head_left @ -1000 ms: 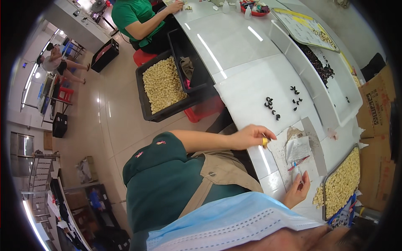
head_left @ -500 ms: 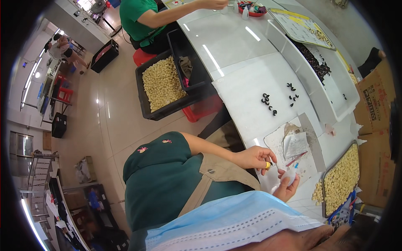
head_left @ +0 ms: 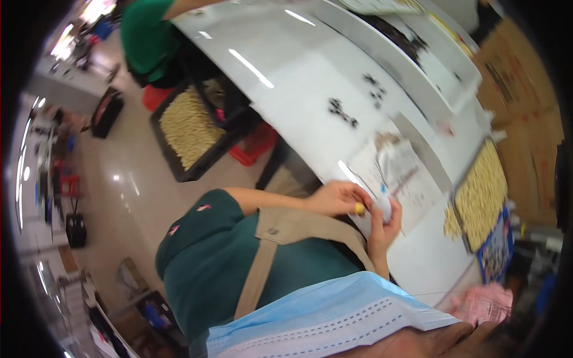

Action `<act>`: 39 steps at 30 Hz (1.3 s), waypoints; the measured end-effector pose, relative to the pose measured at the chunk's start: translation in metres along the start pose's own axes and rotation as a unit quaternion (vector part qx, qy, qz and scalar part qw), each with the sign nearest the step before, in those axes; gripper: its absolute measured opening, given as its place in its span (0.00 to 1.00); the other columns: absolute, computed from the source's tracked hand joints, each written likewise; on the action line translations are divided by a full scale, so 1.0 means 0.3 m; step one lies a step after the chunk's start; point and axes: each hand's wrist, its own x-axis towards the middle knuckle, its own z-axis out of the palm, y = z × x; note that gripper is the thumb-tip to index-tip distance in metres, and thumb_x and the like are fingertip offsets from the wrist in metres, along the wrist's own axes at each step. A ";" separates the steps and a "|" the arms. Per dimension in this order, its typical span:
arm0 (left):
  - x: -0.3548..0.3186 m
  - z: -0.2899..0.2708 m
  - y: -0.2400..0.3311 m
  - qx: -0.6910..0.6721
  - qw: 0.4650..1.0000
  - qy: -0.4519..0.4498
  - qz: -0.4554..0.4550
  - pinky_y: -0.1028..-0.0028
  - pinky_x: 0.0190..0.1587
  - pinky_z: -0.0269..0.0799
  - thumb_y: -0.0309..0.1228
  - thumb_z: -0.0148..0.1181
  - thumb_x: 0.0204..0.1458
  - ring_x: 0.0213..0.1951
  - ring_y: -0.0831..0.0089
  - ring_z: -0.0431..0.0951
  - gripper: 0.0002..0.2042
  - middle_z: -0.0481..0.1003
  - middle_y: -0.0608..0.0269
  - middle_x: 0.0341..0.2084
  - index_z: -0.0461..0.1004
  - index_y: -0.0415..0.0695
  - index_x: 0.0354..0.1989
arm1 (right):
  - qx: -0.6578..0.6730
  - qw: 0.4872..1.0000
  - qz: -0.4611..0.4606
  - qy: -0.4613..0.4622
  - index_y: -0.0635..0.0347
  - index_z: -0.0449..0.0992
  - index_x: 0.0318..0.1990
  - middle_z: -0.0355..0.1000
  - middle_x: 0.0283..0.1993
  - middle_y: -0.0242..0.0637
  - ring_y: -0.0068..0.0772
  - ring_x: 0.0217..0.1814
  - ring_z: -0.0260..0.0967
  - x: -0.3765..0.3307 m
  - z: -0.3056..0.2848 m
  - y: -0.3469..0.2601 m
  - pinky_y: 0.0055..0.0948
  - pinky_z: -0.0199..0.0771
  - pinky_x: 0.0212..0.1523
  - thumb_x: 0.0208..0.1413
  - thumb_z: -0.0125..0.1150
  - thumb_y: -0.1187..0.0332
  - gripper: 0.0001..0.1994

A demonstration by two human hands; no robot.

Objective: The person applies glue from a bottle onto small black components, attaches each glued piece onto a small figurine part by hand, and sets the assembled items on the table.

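My left hand (head_left: pixel 337 197) and my right hand (head_left: pixel 382 230) meet at the near edge of the white table (head_left: pixel 298 77). Between them is a small white item (head_left: pixel 383 207) with a blue tip. My right hand cups it from below while the fingers of my left hand pinch its side. A yellow cover sits on one left fingertip (head_left: pixel 359 208). The picture is blurred, so I cannot tell what kind of item it is. Just beyond the hands, a clear bag (head_left: pixel 401 156) lies on a sheet of paper.
Small dark pieces (head_left: pixel 343 111) lie scattered mid-table. A tray of pale yellow pieces (head_left: pixel 484 190) sits at the right, and a black tray of the same (head_left: pixel 185 128) stands on the floor beside a red crate (head_left: pixel 253 145). Another person in green (head_left: pixel 149 36) works far left. Cardboard boxes (head_left: pixel 525 89) stand right.
My left hand has drawn back from the table toward my body and joined my right hand on the small white item. The view has swung and blurred.
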 end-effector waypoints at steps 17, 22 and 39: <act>-0.021 -0.031 0.022 0.018 0.992 0.099 -0.080 0.76 0.44 0.71 0.19 0.55 0.48 0.39 0.70 0.76 0.15 0.74 0.53 0.37 0.66 0.34 0.46 | 0.057 0.993 0.022 0.104 0.63 0.67 0.38 0.69 0.31 0.32 0.14 0.28 0.61 -0.095 -0.086 0.066 0.15 0.62 0.28 0.48 0.62 0.68 0.13; -0.032 -0.043 0.025 0.006 0.992 0.075 -0.102 0.74 0.45 0.71 0.18 0.54 0.48 0.39 0.69 0.76 0.14 0.74 0.53 0.37 0.66 0.34 0.45 | 0.048 0.992 -0.006 0.117 0.64 0.68 0.37 0.69 0.29 0.32 0.15 0.27 0.61 -0.120 -0.086 0.063 0.16 0.62 0.27 0.47 0.62 0.69 0.12; -0.067 -0.030 0.008 -0.051 0.990 0.058 -0.120 0.75 0.45 0.71 0.18 0.53 0.50 0.41 0.70 0.75 0.14 0.73 0.54 0.37 0.66 0.33 0.46 | -0.121 0.978 -0.146 0.083 0.65 0.71 0.32 0.67 0.18 0.36 0.24 0.15 0.62 -0.123 -0.068 0.050 0.19 0.59 0.16 0.36 0.66 0.73 0.13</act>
